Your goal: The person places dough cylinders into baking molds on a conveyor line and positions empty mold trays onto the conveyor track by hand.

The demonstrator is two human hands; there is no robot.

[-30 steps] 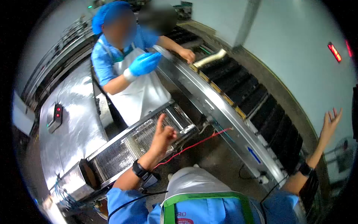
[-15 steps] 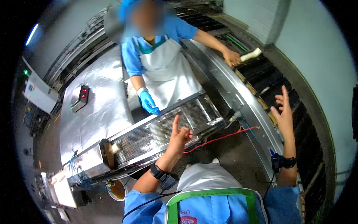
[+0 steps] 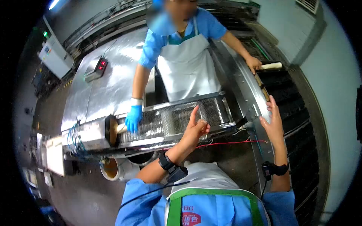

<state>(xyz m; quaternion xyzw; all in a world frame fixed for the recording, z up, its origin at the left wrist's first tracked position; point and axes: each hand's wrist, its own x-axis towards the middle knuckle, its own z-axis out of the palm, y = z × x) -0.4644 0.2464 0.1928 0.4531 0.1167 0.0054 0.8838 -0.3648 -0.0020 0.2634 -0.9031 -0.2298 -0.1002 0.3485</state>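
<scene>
My left hand [image 3: 196,130] hovers over the near edge of the mesh conveyor belt [image 3: 171,122]. One digit points up while the other fingers curl loosely, and nothing shows in it. My right hand [image 3: 273,122] is open beside the metal rail [image 3: 247,96], fingers apart and empty, close to the black trays [image 3: 296,124]. Across the belt, a co-worker's blue-gloved hand [image 3: 133,118] reaches to a pale dough roll [image 3: 121,128] at the machine outlet [image 3: 112,130]. The co-worker's bare hand [image 3: 253,64] is at another dough roll [image 3: 272,66] over a tray.
A steel table [image 3: 113,75] with a small red-display device [image 3: 96,69] stands behind the belt. A red cord [image 3: 233,142] runs below the belt toward the rail. A white bucket [image 3: 117,171] is on the floor at lower left. A wall [image 3: 333,94] borders the trays.
The co-worker's gloved hand has moved left along the belt to the dough roll at the outlet. The other roll now lies over a tray. My right hand is lower, nearer the rail; the view has shifted.
</scene>
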